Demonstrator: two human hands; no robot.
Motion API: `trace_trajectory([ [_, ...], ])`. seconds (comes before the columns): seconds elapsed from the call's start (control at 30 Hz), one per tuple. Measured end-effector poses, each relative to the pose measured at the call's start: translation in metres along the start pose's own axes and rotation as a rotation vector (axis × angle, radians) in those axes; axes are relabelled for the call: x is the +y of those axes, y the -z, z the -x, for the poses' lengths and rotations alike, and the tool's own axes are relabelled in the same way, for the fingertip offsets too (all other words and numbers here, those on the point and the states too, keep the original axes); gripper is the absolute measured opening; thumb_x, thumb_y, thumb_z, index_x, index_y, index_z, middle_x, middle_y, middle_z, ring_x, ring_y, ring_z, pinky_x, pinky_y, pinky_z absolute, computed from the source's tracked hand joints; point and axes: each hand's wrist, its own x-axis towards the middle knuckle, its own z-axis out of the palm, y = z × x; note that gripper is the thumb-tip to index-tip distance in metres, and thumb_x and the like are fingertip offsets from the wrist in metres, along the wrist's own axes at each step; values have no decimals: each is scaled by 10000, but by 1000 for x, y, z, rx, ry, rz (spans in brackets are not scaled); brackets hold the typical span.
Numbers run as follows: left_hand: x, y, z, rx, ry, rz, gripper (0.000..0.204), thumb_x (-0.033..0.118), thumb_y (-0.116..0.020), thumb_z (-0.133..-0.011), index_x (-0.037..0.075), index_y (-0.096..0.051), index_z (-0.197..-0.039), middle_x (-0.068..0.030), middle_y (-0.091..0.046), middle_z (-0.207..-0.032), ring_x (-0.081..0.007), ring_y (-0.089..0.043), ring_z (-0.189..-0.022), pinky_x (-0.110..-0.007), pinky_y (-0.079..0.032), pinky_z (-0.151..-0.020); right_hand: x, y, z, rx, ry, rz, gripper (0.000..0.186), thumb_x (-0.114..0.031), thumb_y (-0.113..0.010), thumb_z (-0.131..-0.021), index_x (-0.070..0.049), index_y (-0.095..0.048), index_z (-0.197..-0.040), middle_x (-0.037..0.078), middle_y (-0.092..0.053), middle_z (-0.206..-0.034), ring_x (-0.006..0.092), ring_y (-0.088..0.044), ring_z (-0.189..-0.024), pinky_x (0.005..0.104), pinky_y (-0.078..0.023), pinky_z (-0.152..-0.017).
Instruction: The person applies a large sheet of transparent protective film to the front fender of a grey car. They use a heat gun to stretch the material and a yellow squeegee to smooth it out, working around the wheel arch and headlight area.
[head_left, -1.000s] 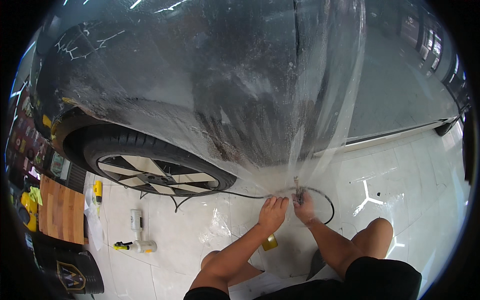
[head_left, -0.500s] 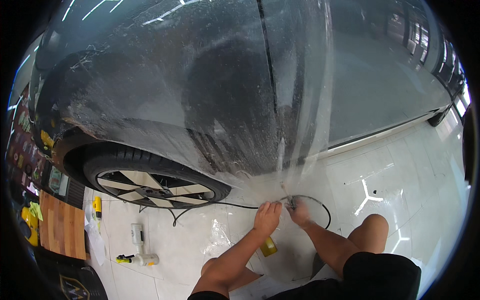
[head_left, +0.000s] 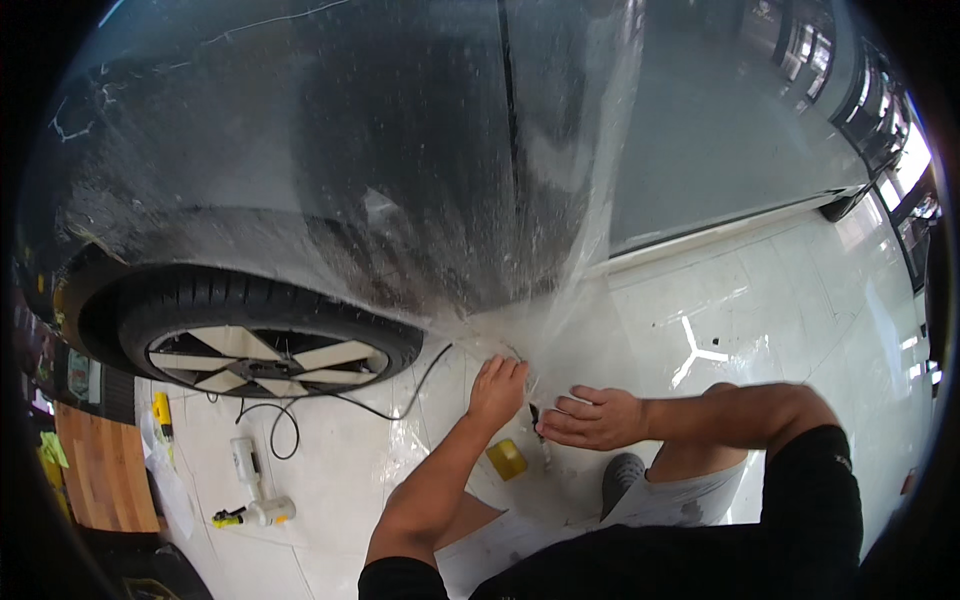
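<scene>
While crouched low at the frame's centre, pressing the left hand (head_left: 497, 388) with curled fingers against the lower edge of the clear film (head_left: 560, 300), just right of the wheel (head_left: 265, 350). Holding the right hand (head_left: 593, 417) beside it, fingers closed loosely on a small dark tool (head_left: 537, 418) whose kind cannot be told. Nearby on the pale tiled floor (head_left: 780, 300), at lower centre below the left hand, a small yellow square block (head_left: 506, 459). At lower left, a white spray bottle (head_left: 246, 465), a second white tool with a yellow-green tip (head_left: 250, 515), a yellow-handled tool (head_left: 162, 415) and an orange-brown wooden board (head_left: 100, 478); labels too small to make out. Draped over the dark grey car body (head_left: 330, 170) from the top of the frame down to the sill, wet, wrinkled and transparent, streaked with droplets, hanging loose in folds at centre right. Snaking across the floor under the wheel, a thin black cable (head_left: 400, 400).
</scene>
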Motion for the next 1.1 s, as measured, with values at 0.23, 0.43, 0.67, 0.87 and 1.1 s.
trace_trajectory([
  [0.23,9,-3,15,-74,-12,-82,226,82,-554,-749,11,-599,-959,-97,-574,-922,-245,-527,-920,-385,-430,-871,54,-11,-39,-193,-173,182,363,-199,-534,-797,-75,-556,-1137,72,-534,-1145,248,-495,-1049,394,-347,-1009],
  [0.43,8,4,-4,57,-19,-224,311,80,-536,-732,-19,-585,-1023,-119,-541,-931,-284,-512,-923,-422,-407,-908,73,-47,-14,-379,-390,-188,282,-176,-553,-783,-51,-560,-1037,114,-547,-1013,249,-521,-923,406,-388,-951],
  [0.67,-5,-1,-3,-6,-72,-215,254,89,-533,-758,16,-583,-996,-79,-538,-879,-248,-519,-892,-386,-400,-916,80,-54,-10,-145,-188,-61,193,-161,-549,-762,-63,-601,-920,101,-557,-990,231,-513,-935,352,-410,-824],
  [0.87,-13,-2,-8,91,14,-22,278,29,-525,-749,8,-569,-1022,-94,-526,-873,-263,-523,-871,-381,-425,-882,90,-70,0,-141,-24,-95,126,-171,-555,-738,-70,-583,-808,68,-568,-837,226,-530,-839,337,-430,-755],
  [1.1,-24,-24,-25,132,102,-177,327,36,-525,-767,7,-538,-1092,-89,-532,-855,-247,-533,-836,-359,-447,-797,99,-103,-14,-112,-270,-108,104,-156,-547,-755,-59,-546,-793,58,-578,-717,212,-552,-727,319,-442,-723],
])
